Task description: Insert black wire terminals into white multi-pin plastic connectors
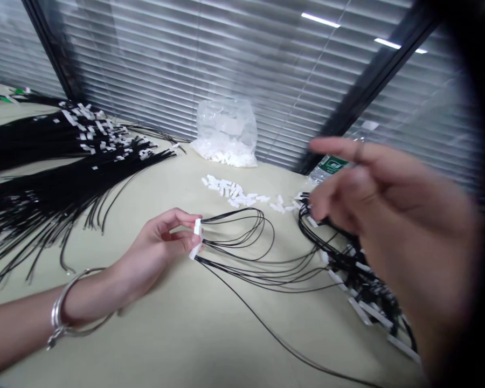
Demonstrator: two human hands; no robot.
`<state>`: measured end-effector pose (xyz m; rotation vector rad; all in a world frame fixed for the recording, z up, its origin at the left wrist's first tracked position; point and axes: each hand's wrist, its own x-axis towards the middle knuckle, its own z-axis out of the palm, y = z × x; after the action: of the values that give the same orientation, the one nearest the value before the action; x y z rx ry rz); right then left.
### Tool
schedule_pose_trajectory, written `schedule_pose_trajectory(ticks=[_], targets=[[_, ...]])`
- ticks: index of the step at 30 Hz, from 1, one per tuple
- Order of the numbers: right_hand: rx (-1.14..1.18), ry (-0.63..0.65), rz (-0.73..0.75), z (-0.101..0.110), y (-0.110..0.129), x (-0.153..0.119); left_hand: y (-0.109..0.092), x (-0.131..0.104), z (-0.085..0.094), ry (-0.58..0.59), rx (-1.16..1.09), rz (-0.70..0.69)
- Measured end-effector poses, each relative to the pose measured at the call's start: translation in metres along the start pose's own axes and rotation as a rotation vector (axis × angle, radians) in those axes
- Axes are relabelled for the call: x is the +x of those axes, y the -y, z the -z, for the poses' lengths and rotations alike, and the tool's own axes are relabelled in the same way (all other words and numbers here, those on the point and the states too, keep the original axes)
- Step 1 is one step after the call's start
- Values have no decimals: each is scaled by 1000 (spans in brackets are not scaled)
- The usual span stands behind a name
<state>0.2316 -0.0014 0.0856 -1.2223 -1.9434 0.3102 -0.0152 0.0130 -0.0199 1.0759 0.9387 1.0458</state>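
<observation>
A long white connector point(197, 237) is pinched between the thumb and fingers of my left hand point(161, 245), near the middle of the table. Several black wires point(242, 275) run out of its right side; some loop back to it, and one trails to the lower right. My right hand point(392, 215) is raised at the right, close to the camera and blurred. Its index finger points left, the other fingers are curled, and nothing shows between them. Behind and below it lies a pile of black wires with white connectors point(361, 291).
Large bundles of black wires point(44, 183) with white ends cover the left side. Loose white connectors point(230, 189) lie at the centre back, before a clear plastic bag point(226, 134) of white pieces. A bottle with a green label point(330, 164) stands near the blinds point(165, 59).
</observation>
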Motion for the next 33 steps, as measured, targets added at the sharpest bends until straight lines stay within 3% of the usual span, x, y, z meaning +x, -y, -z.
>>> schedule_pose_trajectory(ticks=[4, 6, 13, 22, 33], targets=[[-101, 312, 80, -40, 16, -24, -1, -2, -2, 44, -37, -16], [-184, 347, 176, -54, 14, -28, -1, -3, -3, 69, -50, -22], [-277, 184, 218, -66, -1, -27, 0, -5, -3, 103, -51, -43], [-552, 22, 640, -71, -6, -28, -2, -5, -3, 121, -87, -35], [-645, -83, 747, -74, -9, -29, -3, -5, -6, 106, -89, -40]])
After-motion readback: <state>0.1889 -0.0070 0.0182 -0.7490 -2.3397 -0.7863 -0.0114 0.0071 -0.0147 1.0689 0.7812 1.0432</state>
